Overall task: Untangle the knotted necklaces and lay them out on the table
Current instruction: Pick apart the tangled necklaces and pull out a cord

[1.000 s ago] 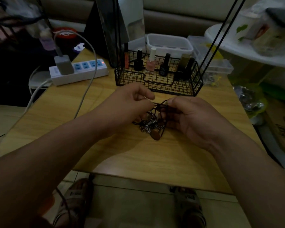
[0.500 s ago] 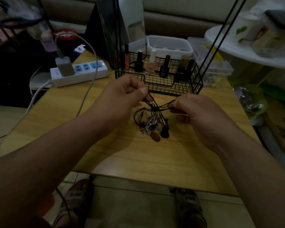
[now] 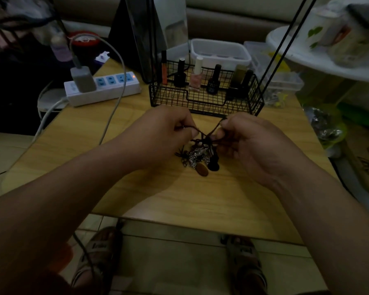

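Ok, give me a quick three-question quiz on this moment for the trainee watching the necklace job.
1. True or false: the left hand and the right hand each pinch a dark cord of the necklace tangle.
2. The brown oval pendant is: A) lying on the table between the hands; B) dangling well clear of the table; C) closed inside a fist.
3. What is plugged into the power strip?
Key: 1 true; 2 A; 3 a grey charger.
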`<move>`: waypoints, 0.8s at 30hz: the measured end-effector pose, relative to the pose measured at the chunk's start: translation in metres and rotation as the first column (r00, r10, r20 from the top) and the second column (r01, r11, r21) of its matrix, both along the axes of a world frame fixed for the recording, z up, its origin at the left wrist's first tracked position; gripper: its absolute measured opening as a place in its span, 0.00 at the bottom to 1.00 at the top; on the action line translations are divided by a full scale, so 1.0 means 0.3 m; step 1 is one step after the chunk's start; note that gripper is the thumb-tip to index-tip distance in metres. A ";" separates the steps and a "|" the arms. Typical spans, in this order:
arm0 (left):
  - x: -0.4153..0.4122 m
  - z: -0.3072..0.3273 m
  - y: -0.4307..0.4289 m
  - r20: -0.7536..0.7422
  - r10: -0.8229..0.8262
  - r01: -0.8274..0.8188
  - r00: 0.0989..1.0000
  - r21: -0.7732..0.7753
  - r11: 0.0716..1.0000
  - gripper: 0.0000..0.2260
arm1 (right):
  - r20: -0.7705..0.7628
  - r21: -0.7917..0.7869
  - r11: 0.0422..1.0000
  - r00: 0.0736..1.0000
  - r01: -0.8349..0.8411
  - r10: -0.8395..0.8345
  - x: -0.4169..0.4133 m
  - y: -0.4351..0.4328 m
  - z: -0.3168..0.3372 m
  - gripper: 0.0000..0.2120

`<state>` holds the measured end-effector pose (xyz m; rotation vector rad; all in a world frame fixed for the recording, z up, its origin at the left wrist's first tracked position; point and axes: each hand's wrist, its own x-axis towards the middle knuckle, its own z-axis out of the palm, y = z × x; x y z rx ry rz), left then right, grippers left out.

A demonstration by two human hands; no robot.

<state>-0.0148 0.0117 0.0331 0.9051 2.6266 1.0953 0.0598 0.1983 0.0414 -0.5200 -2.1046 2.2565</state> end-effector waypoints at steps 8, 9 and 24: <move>-0.011 0.033 0.017 0.380 0.068 -0.229 0.923 0.398 0.888 0.25 | 0.106 0.327 0.943 0.994 -0.057 0.024 0.011 -0.005 -0.016 0.05; -0.014 0.035 0.022 0.421 0.055 -0.248 0.906 0.420 0.873 0.27 | 0.117 0.340 0.938 0.993 -0.070 0.031 0.012 -0.007 -0.017 0.05; -0.002 0.050 0.017 0.490 -0.244 -0.106 0.837 0.583 0.806 0.23 | 0.150 0.398 0.887 0.971 -0.234 0.189 0.021 -0.013 -0.005 0.12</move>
